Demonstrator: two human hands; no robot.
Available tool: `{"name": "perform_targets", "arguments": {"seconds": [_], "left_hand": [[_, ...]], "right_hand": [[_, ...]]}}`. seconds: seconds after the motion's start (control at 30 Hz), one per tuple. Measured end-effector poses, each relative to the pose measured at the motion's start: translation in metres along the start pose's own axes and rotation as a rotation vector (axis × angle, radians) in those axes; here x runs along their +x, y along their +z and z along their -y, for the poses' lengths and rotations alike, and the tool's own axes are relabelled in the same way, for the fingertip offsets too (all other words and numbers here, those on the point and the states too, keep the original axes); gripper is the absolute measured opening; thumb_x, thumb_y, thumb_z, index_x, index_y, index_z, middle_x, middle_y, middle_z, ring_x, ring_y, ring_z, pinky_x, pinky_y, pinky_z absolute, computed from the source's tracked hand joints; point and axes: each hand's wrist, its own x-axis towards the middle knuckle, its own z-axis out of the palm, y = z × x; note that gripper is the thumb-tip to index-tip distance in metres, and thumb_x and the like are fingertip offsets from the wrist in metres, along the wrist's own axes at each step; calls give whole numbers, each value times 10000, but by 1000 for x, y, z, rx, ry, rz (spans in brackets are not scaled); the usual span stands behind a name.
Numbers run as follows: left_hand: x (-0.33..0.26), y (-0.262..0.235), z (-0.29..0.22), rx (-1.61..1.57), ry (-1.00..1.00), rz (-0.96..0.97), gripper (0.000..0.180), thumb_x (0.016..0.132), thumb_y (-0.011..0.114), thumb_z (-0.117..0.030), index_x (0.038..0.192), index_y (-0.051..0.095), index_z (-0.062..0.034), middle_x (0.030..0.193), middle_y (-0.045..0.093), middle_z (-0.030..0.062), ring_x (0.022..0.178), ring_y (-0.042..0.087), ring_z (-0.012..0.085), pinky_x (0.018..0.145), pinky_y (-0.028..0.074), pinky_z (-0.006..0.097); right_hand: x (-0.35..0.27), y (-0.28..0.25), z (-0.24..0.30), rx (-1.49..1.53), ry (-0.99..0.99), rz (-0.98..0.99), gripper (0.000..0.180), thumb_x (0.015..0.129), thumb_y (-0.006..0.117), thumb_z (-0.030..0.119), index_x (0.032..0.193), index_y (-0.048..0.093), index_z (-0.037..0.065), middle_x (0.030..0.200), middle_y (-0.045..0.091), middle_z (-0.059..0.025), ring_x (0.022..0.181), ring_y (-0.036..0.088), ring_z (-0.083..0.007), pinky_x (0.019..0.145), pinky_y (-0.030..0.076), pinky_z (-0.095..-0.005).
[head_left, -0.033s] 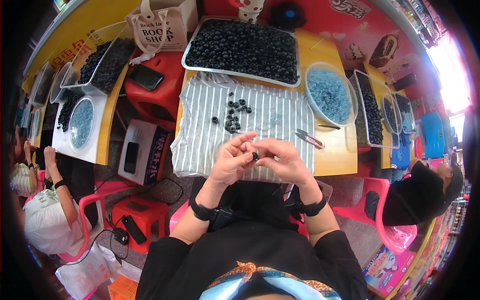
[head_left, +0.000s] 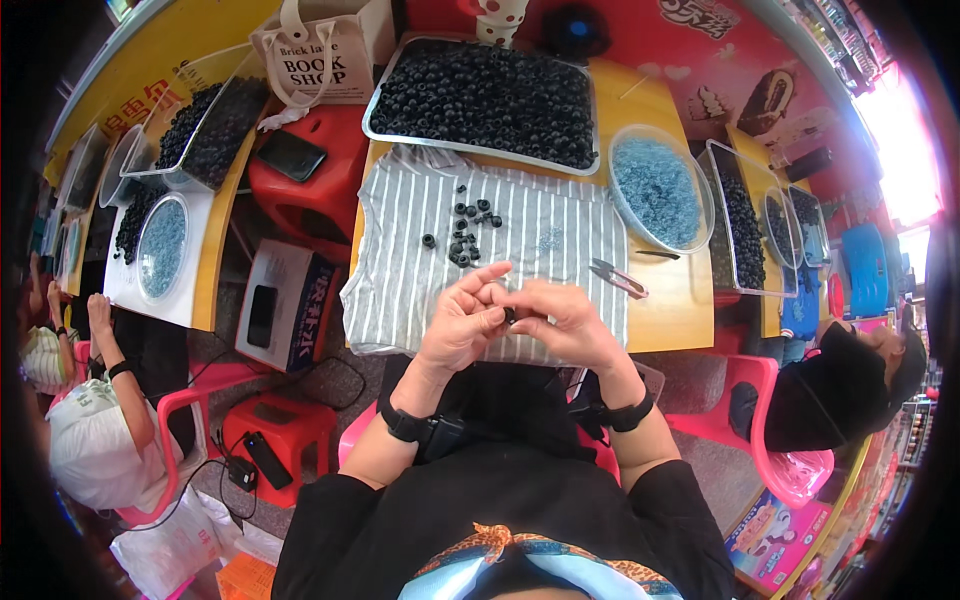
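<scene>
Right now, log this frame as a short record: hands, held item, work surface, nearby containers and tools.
left hand: pinching, fingertips meeting the right's
right hand: pinching the same piece
held item: small black bead between both hands
work surface: striped cloth on yellow table
loose beads: scattered on cloth
tray of black beads: beyond cloth
bowl of blue beads: right
snips: cloth's right edge

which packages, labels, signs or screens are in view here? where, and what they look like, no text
Tote bag: top left, beside the big bead tray; cream, dark lettering, two handles.
Phone: on the red stool below the bag; dark, screen off.
Cardboard box: left of the striped cloth; white and dark blue, dark phone lying on it.
Banner: top right behind the table; red, with ice-cream pictures.
Flat pack: bottom right on the floor; pink and blue, printed pictures.
</scene>
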Motion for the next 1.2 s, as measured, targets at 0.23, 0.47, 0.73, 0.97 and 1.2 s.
{"name": "perform_targets", "arguments": {"seconds": [0.23, 0.47, 0.73, 0.97, 1.2], "left_hand": [[6, -1, 3, 5, -66, 192, 629, 836, 728, -36, 1386, 430, 36, 910, 597, 28, 792, 591, 96, 685, 500, 214], [-4, 5, 1, 215, -2, 46, 413, 905, 609, 3, 1310, 535, 23, 912, 642, 72, 751, 636, 140, 673, 536, 267], [3, 7, -3, 597, -4, -21, 187, 917, 591, -3, 1086, 664, 30, 980, 674, 83, 800, 656, 135, 678, 504, 222], [17, 5, -57, 1458, 647, -332, 151, 833, 605, 47, 969, 658, 9, 817, 589, 106, 700, 596, 200, 618, 456, 293], [28, -2, -65, 1812, 472, -212, 215, 774, 607, 41, 970, 644, -38, 895, 552, 148, 817, 593, 346, 698, 467, 430]], "right_hand": [[-21, 0, -15, -53, -74, -9, 319, 751, 655, -49, 1057, 629, 37, 795, 586, -118, 719, 601, -322, 607, 458, -397], [-25, -8, -11, 42, -93, -80, 284, 756, 636, -70, 1029, 618, 7, 840, 603, -135, 749, 622, -312, 647, 496, -387], [-115, -228, -45, -667, 339, -996, 219, 840, 703, 49, 1037, 647, -25, 865, 643, -80, 749, 624, -161, 690, 505, -287], [-89, -158, -63, -492, 255, -813, 173, 843, 669, -9, 1016, 656, 4, 915, 621, -67, 812, 600, -149, 689, 501, -272], [-33, -13, -20, -160, 177, -430, 187, 764, 696, -30, 944, 655, -1, 846, 601, -111, 752, 612, -224, 619, 506, -305]]}}
